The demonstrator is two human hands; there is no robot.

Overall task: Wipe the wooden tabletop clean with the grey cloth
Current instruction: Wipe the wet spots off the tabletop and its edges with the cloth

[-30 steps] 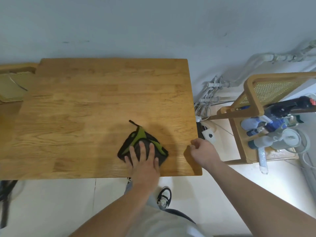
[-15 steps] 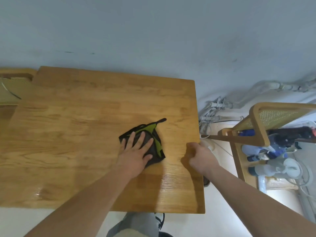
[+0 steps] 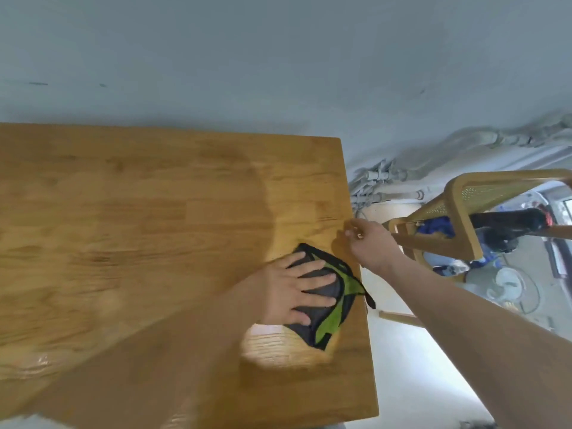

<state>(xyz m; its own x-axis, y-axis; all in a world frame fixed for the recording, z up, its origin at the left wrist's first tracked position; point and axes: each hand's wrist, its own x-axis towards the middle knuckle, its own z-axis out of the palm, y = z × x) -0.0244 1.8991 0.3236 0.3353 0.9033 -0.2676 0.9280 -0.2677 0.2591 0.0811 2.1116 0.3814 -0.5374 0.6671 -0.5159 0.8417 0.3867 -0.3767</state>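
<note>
The wooden tabletop (image 3: pixel 139 227) fills the left and middle of the head view. A grey cloth with green trim (image 3: pixel 332 308) lies flat near the table's right edge, its black loop hanging just over the edge. My left hand (image 3: pixel 294 292) presses down on the cloth with fingers spread, covering its left half. My right hand (image 3: pixel 370 243) rests at the right edge of the table just beyond the cloth, fingers curled, with nothing visible in it.
A wooden chair with a cane back (image 3: pixel 464 212) stands right of the table, with spray bottles (image 3: pixel 439 230) and a dark tool on it. Pipes and cables (image 3: pixel 380 187) run along the grey wall (image 3: pixel 278 57). A small fan (image 3: pixel 507 286) sits on the pale floor.
My left hand has slid the cloth to the right, up to the table's right edge, and turned it. My right hand has moved farther along that edge. The view has moved closer.
</note>
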